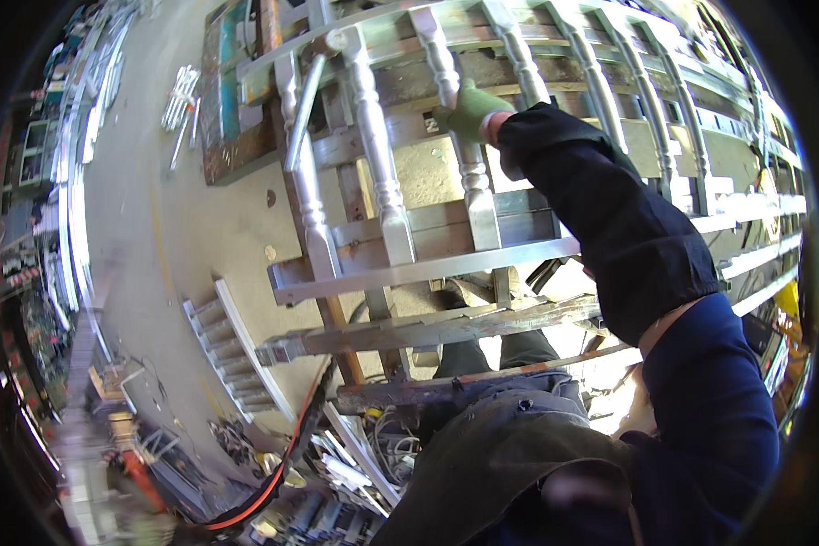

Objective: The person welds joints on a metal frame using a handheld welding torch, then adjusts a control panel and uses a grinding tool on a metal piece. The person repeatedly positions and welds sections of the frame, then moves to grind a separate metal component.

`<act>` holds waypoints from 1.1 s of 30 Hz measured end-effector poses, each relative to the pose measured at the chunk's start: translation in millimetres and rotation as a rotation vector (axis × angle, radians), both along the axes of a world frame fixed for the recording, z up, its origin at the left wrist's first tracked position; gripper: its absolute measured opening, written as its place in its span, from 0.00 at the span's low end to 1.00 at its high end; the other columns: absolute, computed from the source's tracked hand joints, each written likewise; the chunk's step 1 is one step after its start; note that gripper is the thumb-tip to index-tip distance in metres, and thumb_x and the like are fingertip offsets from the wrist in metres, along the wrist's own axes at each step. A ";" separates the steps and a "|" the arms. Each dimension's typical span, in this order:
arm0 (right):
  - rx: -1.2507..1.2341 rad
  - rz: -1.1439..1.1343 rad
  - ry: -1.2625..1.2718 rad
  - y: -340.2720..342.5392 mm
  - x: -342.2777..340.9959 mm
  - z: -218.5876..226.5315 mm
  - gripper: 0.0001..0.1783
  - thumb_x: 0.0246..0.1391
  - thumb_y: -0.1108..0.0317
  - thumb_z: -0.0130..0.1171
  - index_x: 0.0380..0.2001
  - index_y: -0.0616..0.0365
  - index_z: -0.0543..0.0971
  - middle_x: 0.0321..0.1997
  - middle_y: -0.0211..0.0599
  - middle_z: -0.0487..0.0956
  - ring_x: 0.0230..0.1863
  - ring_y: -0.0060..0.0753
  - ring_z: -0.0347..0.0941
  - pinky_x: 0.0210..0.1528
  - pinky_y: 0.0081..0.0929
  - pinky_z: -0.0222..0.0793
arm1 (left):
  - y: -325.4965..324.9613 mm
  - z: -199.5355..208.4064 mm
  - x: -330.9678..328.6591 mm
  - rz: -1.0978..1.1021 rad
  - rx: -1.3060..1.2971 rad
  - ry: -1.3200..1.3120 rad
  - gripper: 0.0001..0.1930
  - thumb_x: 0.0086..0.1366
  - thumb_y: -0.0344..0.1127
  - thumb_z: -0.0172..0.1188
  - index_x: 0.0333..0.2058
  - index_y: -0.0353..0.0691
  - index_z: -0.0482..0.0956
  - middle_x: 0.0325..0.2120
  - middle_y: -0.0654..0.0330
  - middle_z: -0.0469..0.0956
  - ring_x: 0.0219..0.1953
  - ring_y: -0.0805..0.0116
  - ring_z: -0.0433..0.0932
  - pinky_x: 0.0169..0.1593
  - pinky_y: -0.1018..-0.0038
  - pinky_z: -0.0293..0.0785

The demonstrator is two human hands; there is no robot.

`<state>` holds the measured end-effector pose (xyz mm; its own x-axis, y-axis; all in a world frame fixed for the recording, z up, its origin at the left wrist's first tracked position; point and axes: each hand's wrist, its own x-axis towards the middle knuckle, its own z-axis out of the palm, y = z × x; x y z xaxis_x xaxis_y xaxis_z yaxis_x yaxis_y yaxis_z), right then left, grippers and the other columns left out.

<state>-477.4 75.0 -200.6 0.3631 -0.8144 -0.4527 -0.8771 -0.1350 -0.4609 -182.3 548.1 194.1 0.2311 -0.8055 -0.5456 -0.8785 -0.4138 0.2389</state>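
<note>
Green-gloved right hand [476, 111] on a turned baluster [474, 187] — silvery metal railing panel [428, 275].
Grip closed round the baluster, third from left, along its turned middle; panel spread over worn metal support bars [382, 341]. Short bar [306, 114] slants across leftmost baluster [312, 209]. Left hand out of view — grip can't be told.

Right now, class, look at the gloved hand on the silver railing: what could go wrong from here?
1. The right-hand grip is on a silver baluster; if it slips, the bare wrist could scrape on metal.
2. What looks like a hammer-like tool rests across the railing and might slide off if jolted.
3. The orange-and-black cable at the person's left could snag a foot.
</note>
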 end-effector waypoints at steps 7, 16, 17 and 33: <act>-0.056 -0.028 -0.054 8.6 -1.3 1.3 0.51 0.65 0.37 0.60 0.67 0.79 0.64 0.54 0.66 0.85 0.57 0.64 0.84 0.60 0.50 0.78 | -139.4 5.5 68.8 0.296 0.099 0.223 0.27 0.65 0.33 0.70 0.62 0.34 0.76 0.50 0.55 0.83 0.48 0.63 0.82 0.51 0.66 0.78; -0.083 -0.074 -0.085 16.3 9.8 -1.7 0.45 0.63 0.38 0.64 0.66 0.67 0.68 0.42 0.57 0.87 0.44 0.62 0.87 0.49 0.52 0.81 | -294.5 -115.2 18.3 0.109 0.486 0.651 0.28 0.66 0.28 0.72 0.64 0.33 0.77 0.50 0.59 0.83 0.49 0.71 0.81 0.54 0.71 0.78; -0.073 -0.083 -0.074 18.0 2.6 2.8 0.44 0.63 0.37 0.64 0.64 0.66 0.69 0.41 0.57 0.87 0.43 0.62 0.87 0.48 0.52 0.81 | -305.2 -136.5 5.3 0.042 0.484 0.694 0.23 0.67 0.28 0.70 0.60 0.35 0.79 0.43 0.66 0.82 0.44 0.76 0.80 0.50 0.73 0.77; -0.083 -0.131 -0.094 20.1 -4.6 6.0 0.44 0.59 0.36 0.66 0.60 0.67 0.73 0.42 0.59 0.87 0.46 0.64 0.86 0.51 0.52 0.80 | -335.0 -212.0 -21.2 -0.310 0.504 0.862 0.24 0.67 0.28 0.73 0.60 0.28 0.81 0.40 0.57 0.88 0.36 0.73 0.87 0.40 0.75 0.82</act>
